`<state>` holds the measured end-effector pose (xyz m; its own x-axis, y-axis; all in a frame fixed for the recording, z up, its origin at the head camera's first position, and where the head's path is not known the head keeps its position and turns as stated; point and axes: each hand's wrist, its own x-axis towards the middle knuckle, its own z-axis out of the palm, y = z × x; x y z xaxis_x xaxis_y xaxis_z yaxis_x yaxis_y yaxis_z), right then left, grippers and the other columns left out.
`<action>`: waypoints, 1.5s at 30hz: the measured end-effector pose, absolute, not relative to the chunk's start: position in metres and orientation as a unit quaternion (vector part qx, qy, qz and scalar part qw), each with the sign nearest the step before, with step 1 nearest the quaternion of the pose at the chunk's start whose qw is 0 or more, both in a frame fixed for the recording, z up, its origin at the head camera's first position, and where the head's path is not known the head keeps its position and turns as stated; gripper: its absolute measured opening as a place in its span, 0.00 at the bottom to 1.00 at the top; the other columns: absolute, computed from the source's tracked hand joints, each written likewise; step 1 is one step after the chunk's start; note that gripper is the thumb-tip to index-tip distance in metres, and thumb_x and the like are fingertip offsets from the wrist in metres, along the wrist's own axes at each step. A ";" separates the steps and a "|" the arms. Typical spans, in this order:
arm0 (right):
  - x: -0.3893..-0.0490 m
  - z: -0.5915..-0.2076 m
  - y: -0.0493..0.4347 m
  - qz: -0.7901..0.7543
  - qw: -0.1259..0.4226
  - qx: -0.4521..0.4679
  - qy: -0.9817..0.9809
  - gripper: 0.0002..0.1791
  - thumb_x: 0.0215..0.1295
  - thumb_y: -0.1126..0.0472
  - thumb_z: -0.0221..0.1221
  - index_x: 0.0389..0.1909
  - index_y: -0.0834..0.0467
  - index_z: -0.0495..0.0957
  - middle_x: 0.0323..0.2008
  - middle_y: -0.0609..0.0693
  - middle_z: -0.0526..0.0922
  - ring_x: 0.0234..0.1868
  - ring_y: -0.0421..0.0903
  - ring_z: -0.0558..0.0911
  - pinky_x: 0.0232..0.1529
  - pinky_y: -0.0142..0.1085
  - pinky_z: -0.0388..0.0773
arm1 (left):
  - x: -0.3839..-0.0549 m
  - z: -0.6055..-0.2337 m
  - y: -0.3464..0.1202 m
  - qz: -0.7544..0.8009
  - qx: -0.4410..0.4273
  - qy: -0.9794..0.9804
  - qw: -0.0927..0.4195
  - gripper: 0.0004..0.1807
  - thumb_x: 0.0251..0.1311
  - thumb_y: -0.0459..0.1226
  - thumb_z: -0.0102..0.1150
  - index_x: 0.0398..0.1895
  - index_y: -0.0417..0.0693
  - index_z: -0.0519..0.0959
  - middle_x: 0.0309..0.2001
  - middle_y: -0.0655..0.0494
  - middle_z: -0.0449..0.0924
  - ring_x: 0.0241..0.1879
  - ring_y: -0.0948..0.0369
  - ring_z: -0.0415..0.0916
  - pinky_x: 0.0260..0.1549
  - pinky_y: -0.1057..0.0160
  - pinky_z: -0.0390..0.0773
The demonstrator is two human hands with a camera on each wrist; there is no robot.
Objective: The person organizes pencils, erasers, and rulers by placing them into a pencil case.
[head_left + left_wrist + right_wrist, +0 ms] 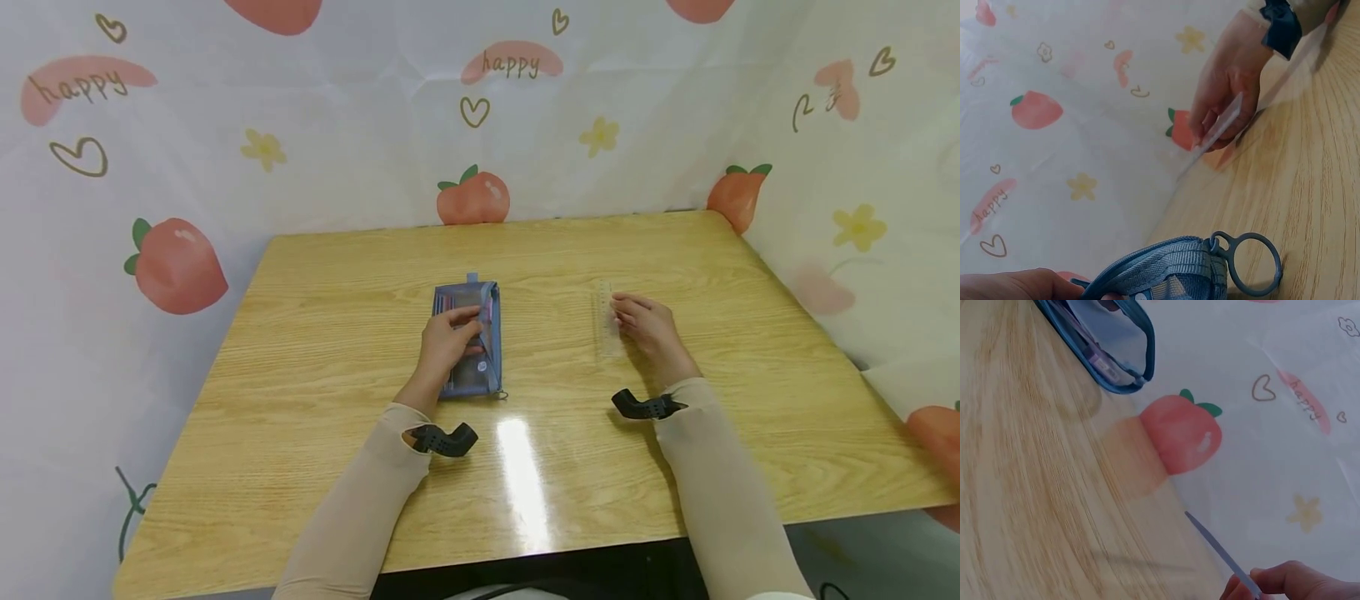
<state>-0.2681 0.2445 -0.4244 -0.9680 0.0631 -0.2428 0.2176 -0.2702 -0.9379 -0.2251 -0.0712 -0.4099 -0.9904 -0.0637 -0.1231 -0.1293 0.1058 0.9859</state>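
A blue pencil case (471,385) with see-through mesh lies on the table, its zip side gaping toward the right. My left hand (442,343) grips the upper edge of that opening between thumb and fingers, holding it up. Pens or similar slim items (1102,361) show inside the case in the right wrist view. To the right, my right hand (652,332) pinches a clear ruler (607,321) by its right edge. The ruler (1215,132) is tilted and raised off the table in the left wrist view, apart from the case.
The wooden table (322,467) runs to a patterned cloth backdrop (360,167) at the back and right. A metal ring (1259,264) hangs at the near corner of the case. Black cameras (446,440) sit on both wrists.
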 end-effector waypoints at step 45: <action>-0.261 -0.425 0.153 -0.784 0.135 0.082 0.600 0.21 0.61 0.67 0.55 0.55 0.69 0.67 0.35 0.52 0.78 0.30 0.41 0.79 0.31 0.30 0.80 | -0.222 -0.407 -0.067 0.682 -0.067 0.727 0.041 0.17 0.54 0.32 0.57 0.48 0.48 0.78 0.42 0.52 0.74 0.35 0.56 0.77 0.27 0.64 0.82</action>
